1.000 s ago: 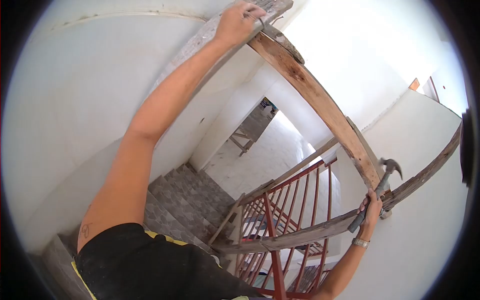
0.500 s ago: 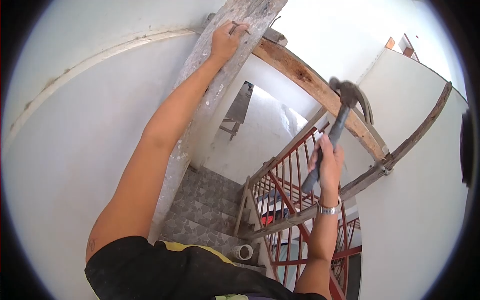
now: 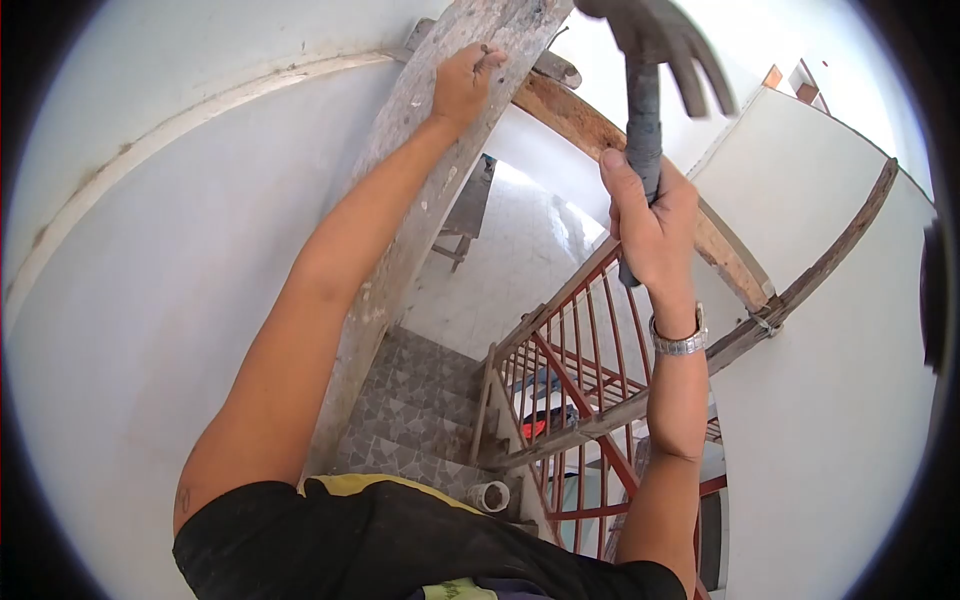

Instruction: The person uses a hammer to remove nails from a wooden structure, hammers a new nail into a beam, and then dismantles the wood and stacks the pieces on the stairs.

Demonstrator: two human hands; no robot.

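Observation:
My left hand (image 3: 464, 86) presses against a grey, paint-spattered wooden plank (image 3: 410, 190) that stands up along the white wall, and a nail (image 3: 492, 52) sticks out between its fingers. My right hand (image 3: 650, 225), with a metal watch on the wrist, grips the handle of a claw hammer (image 3: 650, 60) raised high, its head near the top of the view, to the right of the nail. A brown wooden beam (image 3: 600, 135) runs from the plank's top down to the right, behind the hammer.
Below is a tiled staircase (image 3: 420, 420) with a red metal railing (image 3: 590, 350). A second rough wooden beam (image 3: 830, 255) crosses the white wall on the right and is tied to the brown one. A short white pipe (image 3: 488, 496) lies on a step.
My right hand has lifted the hammer from beside the lower beam joint up to head height near the nail. My left hand stays on the plank with the nail.

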